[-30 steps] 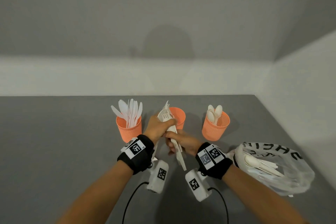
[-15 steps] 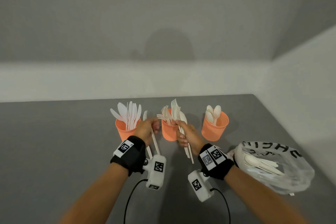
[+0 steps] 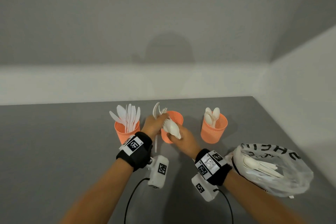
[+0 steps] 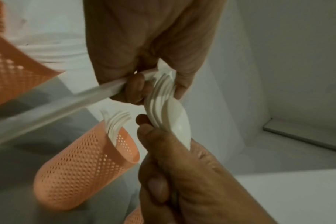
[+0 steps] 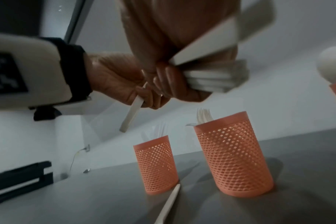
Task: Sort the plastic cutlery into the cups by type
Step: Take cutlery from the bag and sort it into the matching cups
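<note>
While three orange cups stand in a row on the gray table (image 3: 54, 151), a bunch of white cutlery (image 3: 171, 128) is held tight in the right hand (image 3: 183, 139), just in front of the middle cup (image 3: 174, 117). One white piece (image 3: 156, 112) is gripped by the left hand (image 3: 152, 126). Knives are kept in the left cup (image 3: 125, 132), forks in the middle cup, spoons in the right cup (image 3: 214, 132). More cutlery is seen inside a plastic bag (image 3: 272, 171) at the right.
</note>
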`<action>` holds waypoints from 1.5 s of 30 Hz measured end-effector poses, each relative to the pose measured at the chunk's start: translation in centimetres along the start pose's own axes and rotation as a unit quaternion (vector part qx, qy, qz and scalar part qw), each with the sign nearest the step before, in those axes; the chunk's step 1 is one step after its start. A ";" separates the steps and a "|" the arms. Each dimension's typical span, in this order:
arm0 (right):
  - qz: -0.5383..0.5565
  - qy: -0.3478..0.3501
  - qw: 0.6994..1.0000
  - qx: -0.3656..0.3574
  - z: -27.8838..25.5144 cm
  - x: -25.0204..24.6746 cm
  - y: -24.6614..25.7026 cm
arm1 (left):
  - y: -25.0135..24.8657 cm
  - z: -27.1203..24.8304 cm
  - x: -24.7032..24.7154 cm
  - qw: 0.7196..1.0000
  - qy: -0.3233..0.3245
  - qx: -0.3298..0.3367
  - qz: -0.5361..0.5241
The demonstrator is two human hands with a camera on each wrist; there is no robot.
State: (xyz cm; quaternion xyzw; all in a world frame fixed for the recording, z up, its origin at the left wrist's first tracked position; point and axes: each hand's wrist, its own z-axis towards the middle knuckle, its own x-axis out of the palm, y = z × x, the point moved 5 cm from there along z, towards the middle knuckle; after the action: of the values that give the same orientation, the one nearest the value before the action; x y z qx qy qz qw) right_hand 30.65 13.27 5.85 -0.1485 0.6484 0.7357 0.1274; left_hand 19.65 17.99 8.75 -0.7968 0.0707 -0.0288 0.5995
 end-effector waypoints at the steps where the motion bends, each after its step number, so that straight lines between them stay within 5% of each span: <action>1: 0.002 0.004 1.000 0.001 0.1 -0.1 -0.2 | -0.2 0.1 -0.1 1.000 -0.009 0.005 0.026; 5: 0.027 0.041 0.998 0.034 -0.3 -0.1 -0.5 | -1.9 0.5 -1.5 0.997 -0.062 0.052 0.010; 10: 0.121 0.053 0.983 0.129 -1.3 -0.6 -0.8 | -4.4 1.4 -5.8 0.964 -0.149 0.100 -0.198; 13: 0.166 0.037 0.972 0.164 -1.2 -1.3 -1.1 | -4.5 1.7 -7.5 0.951 -0.181 0.111 -0.224; 19: 0.257 0.048 0.950 0.172 -0.6 -1.2 -0.5 | -0.1 0.6 -3.9 0.998 -0.030 0.034 -0.043; 24: 0.304 0.075 0.931 0.189 -0.6 -0.3 0.3 | 2.1 -0.8 -0.2 0.993 0.104 0.050 0.012; 38: 0.279 0.072 0.941 0.180 -0.6 -0.3 0.7 | 1.4 -1.0 1.6 0.992 0.096 0.080 -0.021; 45: 0.295 0.101 0.934 0.176 -1.0 -0.4 0.8 | 1.4 -1.6 2.3 0.978 0.177 0.044 -0.097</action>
State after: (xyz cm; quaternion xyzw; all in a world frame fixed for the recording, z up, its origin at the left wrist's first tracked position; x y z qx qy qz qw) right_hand 30.71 12.19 6.63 0.0003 0.7917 0.5953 -0.1373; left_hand 21.59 15.78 7.70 -0.7549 0.0961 -0.2305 0.6064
